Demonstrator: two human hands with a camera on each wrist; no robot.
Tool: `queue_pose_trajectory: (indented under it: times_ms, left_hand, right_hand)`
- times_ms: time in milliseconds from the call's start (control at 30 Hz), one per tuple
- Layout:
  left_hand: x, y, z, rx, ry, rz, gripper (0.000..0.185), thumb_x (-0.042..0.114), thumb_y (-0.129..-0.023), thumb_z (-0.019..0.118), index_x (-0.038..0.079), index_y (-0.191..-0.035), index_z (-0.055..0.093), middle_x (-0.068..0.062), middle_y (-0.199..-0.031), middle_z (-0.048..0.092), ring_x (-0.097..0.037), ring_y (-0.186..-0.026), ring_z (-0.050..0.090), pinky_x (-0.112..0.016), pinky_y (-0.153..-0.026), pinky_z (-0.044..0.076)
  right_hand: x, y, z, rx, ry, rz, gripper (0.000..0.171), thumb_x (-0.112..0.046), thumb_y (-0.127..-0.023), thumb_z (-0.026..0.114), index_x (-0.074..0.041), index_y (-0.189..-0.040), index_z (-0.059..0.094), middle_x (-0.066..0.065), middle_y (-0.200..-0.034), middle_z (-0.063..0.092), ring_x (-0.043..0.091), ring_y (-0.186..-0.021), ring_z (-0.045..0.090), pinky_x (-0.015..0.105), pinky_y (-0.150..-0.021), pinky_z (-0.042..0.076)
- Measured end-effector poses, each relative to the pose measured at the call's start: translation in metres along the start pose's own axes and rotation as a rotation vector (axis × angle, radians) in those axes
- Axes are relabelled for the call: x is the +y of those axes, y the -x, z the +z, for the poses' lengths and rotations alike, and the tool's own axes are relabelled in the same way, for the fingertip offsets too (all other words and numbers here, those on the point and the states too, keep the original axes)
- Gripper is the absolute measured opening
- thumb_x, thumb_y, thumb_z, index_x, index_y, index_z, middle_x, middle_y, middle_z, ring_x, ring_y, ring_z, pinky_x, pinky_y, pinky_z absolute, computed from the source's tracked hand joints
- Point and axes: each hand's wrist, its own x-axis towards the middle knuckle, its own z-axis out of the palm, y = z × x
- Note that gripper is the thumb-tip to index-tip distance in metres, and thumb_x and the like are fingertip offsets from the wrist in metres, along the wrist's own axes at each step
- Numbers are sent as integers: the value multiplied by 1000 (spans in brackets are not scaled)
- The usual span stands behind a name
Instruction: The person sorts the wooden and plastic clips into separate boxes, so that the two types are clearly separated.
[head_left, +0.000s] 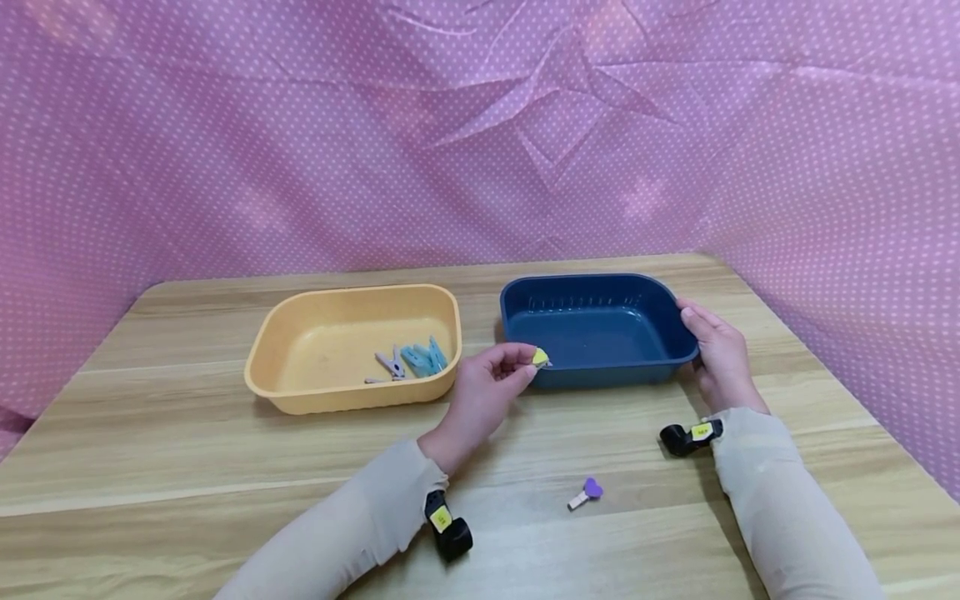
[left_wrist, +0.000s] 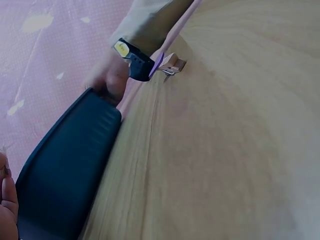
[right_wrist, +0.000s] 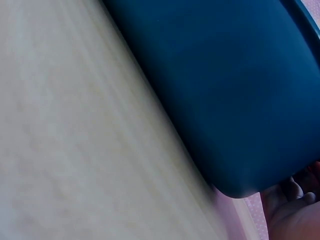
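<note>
My left hand (head_left: 483, 397) pinches a small clip with a yellow top (head_left: 541, 357) between thumb and fingers, at the front left rim of a dark blue basin (head_left: 600, 377); most of the clip is hidden by the fingertips. At the basin's right end, my right hand (head_left: 722, 354) grips the wall, thumb at the rim and fingers outside. In the left wrist view, the left hand (left_wrist: 7, 205) shows only at the edge. The right wrist view has the right hand (right_wrist: 295, 212) against the basin's end. A small wooden clothespin with a purple heart (head_left: 592, 488) lies on the table in front.
Left of the blue basin stands a yellow basin (head_left: 300, 402). In its right part lie blue clothespins (head_left: 426, 358) and a pale purple clothespin (head_left: 392, 363). Both stand on a wood-grain table (head_left: 187, 467), with a pink dotted cloth (head_left: 315, 167) behind and at the sides.
</note>
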Motion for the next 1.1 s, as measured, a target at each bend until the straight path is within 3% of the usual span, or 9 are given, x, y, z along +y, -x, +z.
queue_pose_trajectory:
  times_ms: [367,600,1100]
  left_hand:
    - [-1,-9,1,31,38,-42,19,10,-85,65,11,-104,68,-1,-100,67,-13,-87,58,-22,-75,52]
    - [1,-14,4,52,31,-1,20,11,-85,66,10,-105,68,-3,-100,68,-13,-88,59,-23,-77,52]
    - [5,-21,4,56,-22,-15,19,16,-86,65,16,-105,67,2,-99,65,-15,-90,57,-24,-79,52]
  right_hand:
    - [2,0,-2,-7,-1,-14,21,-18,-85,67,-16,-105,71,-12,-97,69,1,-88,64,17,-73,52]
    - [2,1,-2,-14,-24,-14,20,-17,-84,68,-16,-103,71,-12,-97,69,1,-88,64,17,-72,52]
    - [1,2,-1,-21,-19,-16,19,-17,-85,66,-16,-103,71,-13,-96,69,1,-87,64,16,-72,52]
